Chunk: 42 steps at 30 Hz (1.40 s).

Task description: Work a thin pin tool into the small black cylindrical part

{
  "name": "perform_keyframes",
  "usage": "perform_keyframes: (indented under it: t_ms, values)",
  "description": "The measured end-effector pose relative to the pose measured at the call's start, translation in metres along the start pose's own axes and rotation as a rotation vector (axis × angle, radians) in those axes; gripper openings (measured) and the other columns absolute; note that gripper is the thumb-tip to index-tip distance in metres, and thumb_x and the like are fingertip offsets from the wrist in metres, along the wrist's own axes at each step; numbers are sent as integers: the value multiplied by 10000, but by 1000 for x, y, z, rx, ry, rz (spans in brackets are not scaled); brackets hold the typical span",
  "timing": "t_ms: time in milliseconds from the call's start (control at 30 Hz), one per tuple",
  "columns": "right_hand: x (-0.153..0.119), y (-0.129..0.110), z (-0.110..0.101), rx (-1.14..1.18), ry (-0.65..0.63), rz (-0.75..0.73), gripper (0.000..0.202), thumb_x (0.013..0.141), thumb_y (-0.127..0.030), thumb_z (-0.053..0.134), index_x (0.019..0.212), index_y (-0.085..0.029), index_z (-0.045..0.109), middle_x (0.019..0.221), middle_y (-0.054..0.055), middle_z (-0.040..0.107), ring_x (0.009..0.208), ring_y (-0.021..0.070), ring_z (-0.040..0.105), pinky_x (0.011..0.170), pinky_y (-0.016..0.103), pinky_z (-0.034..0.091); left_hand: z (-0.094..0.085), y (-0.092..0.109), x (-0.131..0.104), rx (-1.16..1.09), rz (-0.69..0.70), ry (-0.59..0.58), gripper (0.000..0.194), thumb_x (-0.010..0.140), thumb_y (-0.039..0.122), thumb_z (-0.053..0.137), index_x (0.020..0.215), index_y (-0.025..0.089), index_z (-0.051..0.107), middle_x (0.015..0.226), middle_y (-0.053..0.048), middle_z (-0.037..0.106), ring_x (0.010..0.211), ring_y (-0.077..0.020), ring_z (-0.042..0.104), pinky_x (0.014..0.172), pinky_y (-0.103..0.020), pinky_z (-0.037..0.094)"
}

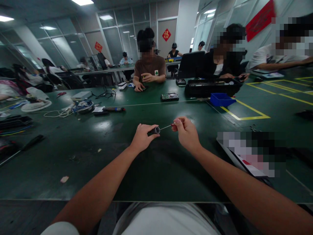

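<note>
Between the thumb and fingers of my left hand is a short black cylinder. Its round end, with a pale ring, faces right; I cannot make out its exact kind. My right hand is closed around the reddish handle of a thin screwdriver. The metal shaft points left and its tip is at or very near the cylinder's round end; whether it goes inside I cannot tell. Both hands are above the dark green table, and my right fingers cover most of the handle.
Left of my hands lies a long black-handled tool. Beyond them are a circuit board, a blue bin, and a pen-like tool. Papers lie by my right forearm. Across the table a person works.
</note>
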State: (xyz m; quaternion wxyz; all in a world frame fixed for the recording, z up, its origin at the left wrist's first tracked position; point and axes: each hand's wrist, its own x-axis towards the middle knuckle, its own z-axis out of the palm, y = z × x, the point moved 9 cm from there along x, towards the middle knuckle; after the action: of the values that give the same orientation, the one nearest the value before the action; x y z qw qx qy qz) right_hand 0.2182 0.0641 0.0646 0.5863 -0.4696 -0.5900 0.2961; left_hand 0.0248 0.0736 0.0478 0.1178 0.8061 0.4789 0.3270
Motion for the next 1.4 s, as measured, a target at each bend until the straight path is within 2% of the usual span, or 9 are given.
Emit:
perform_keyframes:
  t_ms: [167,367,500,633,700,833,1000,1200,1400]
  values:
    - [3,8,2,79,-28,35,278,928,-492,523,894,-222,583,781,24,675,680,168,641,661,337,535,-1,-2,0,-5,-10,12,408,832,354,744,1229,286,675,1172,-48,725,1109,-256,609,1087,-509,341]
    - [4,17,6,170,-26,60,268,923,-486,543,898,-223,586,801,22,674,698,167,652,672,338,545,0,-1,1,-4,-7,6,407,834,359,742,1228,286,674,1158,-44,728,1090,-251,614,1097,-511,325]
    - [1,4,3,116,-33,26,267,923,-471,553,906,-212,620,791,32,699,712,178,668,678,339,536,0,-3,0,8,-13,13,405,840,377,733,1230,286,673,1146,-44,730,1081,-249,618,1103,-517,314]
    - [-1,-8,1,-107,-75,22,308,890,-493,603,827,-199,672,637,16,664,602,169,631,601,312,479,1,-3,0,3,-15,-3,415,841,373,731,1241,282,670,1146,-50,728,1069,-254,617,1088,-518,335]
    - [-2,-11,1,-111,-78,-5,275,905,-458,576,868,-201,667,661,15,671,614,169,631,604,309,473,1,-3,0,4,-17,-14,414,841,368,731,1241,280,670,1152,-51,727,1076,-256,616,1093,-524,329]
    - [-4,-9,5,-50,-103,-24,206,919,-395,538,916,-213,633,749,15,681,687,173,644,639,306,477,2,-2,-1,5,-13,-24,413,843,356,731,1243,268,670,1150,-55,728,1081,-255,619,1109,-535,307]
    - [-3,-7,2,-205,-73,-20,359,965,-477,455,806,-210,634,620,-2,584,585,160,557,582,299,404,8,-3,-2,20,-27,-56,411,842,371,730,1240,282,675,1151,-48,726,1093,-252,620,1138,-542,262]
    - [-2,6,7,-88,-123,29,207,948,-342,444,1049,-239,592,807,7,639,675,169,567,616,305,428,3,-6,0,23,-35,-26,404,856,367,713,1245,268,670,1148,-48,728,1073,-253,619,1081,-501,344]
    - [-4,1,7,-156,-116,2,331,984,-463,402,977,-237,644,768,15,618,650,171,558,620,325,432,3,-4,0,30,-31,-35,393,855,359,716,1234,263,676,1131,-50,735,1031,-256,620,1033,-491,381]
